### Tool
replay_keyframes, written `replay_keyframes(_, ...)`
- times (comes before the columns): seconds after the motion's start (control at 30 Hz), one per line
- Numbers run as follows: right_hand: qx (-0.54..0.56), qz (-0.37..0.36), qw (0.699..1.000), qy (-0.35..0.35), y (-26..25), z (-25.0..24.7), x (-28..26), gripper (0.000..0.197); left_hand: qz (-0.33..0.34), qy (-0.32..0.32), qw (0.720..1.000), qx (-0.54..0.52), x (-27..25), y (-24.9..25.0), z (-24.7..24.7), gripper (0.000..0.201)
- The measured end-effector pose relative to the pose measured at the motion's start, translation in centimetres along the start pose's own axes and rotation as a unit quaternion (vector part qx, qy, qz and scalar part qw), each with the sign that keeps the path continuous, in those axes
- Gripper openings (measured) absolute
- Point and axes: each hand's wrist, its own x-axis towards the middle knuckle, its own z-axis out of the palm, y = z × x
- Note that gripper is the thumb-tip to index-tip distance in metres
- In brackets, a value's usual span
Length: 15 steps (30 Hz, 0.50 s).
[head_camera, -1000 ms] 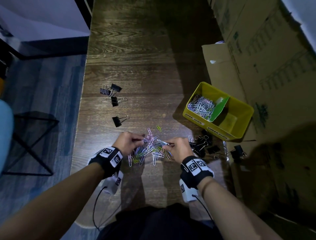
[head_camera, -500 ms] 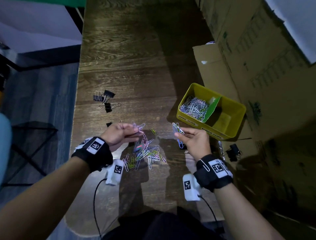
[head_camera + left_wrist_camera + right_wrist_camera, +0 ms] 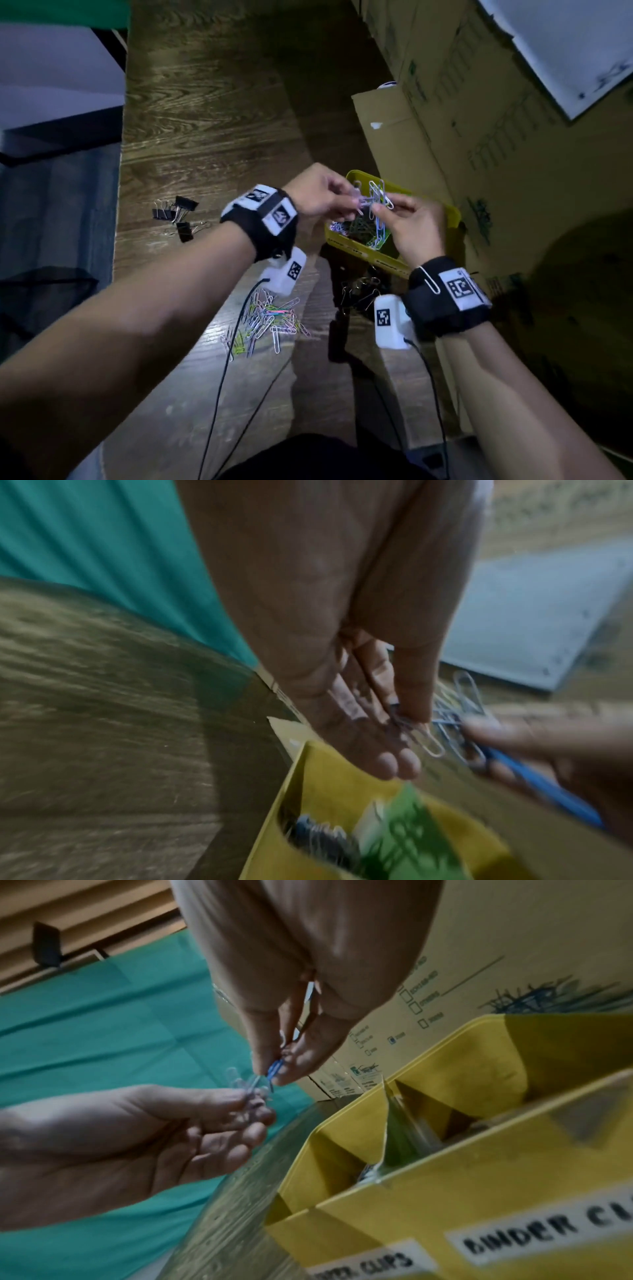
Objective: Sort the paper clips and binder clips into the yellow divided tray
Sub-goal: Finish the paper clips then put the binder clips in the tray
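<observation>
Both hands are raised together over the paper-clip side of the yellow divided tray. My left hand pinches a few pale paper clips between thumb and fingers, seen close in the left wrist view as silver clips. My right hand pinches the same tangle, with a blue clip between thumb and forefinger. The tray carries labels reading PAPER CLIPS and BINDER CL, and a green divider splits it. A loose pile of coloured paper clips lies on the table below my left wrist.
Black binder clips lie at the table's left edge, and more binder clips sit in shadow in front of the tray. Cardboard boxes stand close on the right. The wooden table stretches away beyond.
Both hands rose from the pile with paper clips, moved away and right, and now meet above the tray. The head view has tilted with them.
</observation>
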Motion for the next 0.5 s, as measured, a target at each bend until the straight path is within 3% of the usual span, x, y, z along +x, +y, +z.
replay_keyframes(0.1,-0.09,0.006,0.996,0.003,0.9,0.8,2.3,0.027,-0.007,0.026,0.982,0.188,2.5,-1.1,1.6,0.009)
replay_keyframes(0.23,-0.263,-0.023,0.964,-0.037,1.0,1.8,4.1,0.019,0.015,0.016,0.911,0.412,3.0,-1.5,1.9,0.02)
replay_keyframes(0.33,-0.327,-0.014,0.94,-0.093,0.8,2.5,4.5,0.029,0.044,0.01,0.907,0.419,2.5,-1.6,1.1,0.025)
replay_keyframes(0.43,-0.346,-0.04,0.929,-0.125,0.6,2.5,4.0,0.037,0.069,0.08,0.945,0.309,0.8,-2.3,-1.0,0.02)
replay_keyframes(0.5,-0.302,-0.095,0.939,-0.137,0.0,2.4,2.6,0.031,0.072,0.128,0.949,0.28,-0.6,-4.0,-2.6,0.017)
